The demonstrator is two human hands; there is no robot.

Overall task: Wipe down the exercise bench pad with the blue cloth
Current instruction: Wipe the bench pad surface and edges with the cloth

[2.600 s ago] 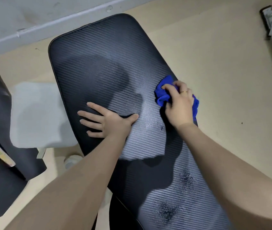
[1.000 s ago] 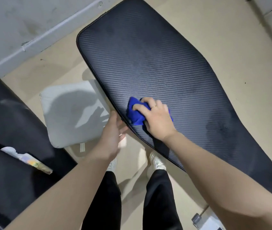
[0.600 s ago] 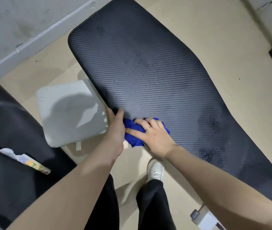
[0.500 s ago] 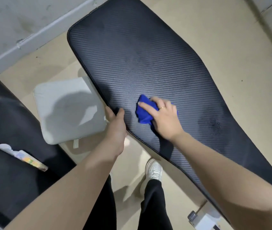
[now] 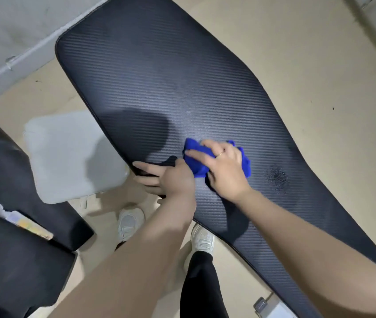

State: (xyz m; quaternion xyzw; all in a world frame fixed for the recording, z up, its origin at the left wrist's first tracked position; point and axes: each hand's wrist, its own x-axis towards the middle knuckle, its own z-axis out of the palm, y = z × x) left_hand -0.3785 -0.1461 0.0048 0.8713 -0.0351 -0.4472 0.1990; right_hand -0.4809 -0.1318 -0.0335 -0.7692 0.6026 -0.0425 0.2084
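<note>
Gym rm, prob.: black exercise bench pad (image 5: 182, 76) on bare floor (image 5: 297, 53).

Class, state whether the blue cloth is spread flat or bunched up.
Bunched up: the blue cloth shows crumpled folds under the right hand on the pad.

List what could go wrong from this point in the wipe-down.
1. The speckled wet patch lies to the right of the blue cloth, apart from it; strokes that stay near the left side could miss it.
2. The cloth is bunched under the right hand, so each pass probably covers only a narrow strip of the bench pad.
3. The left hand rests at the pad's near edge, right beside the cloth; the wiping hand may bump it.
</note>
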